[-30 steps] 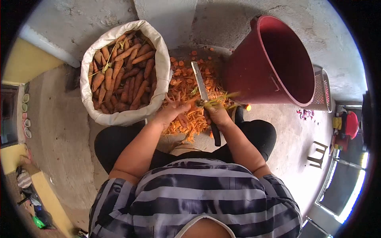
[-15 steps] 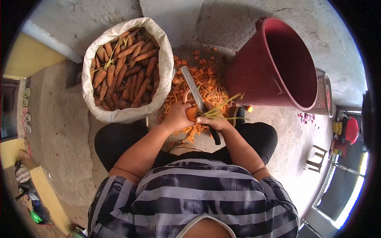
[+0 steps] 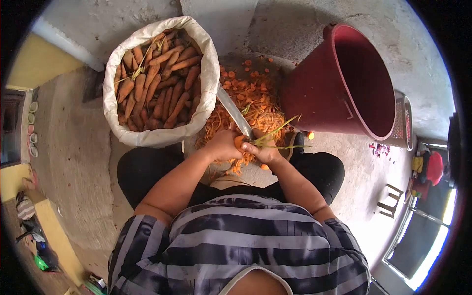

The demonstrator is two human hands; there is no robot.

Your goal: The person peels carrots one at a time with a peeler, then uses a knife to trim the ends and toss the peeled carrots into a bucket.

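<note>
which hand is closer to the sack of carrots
Left. The left hand, gripping a carrot, is close beside the sack of carrots; the right hand, holding the knife, lies beyond it, farther off.

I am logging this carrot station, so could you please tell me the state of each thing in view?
sack: open, rim rolled down, nearly full of carrots
bucket: uncovered, inside looks empty
carrot: held in left hand, green tops attached
knife: held in right hand, blade at the carrot
peelings: loose pile on the floor
</note>
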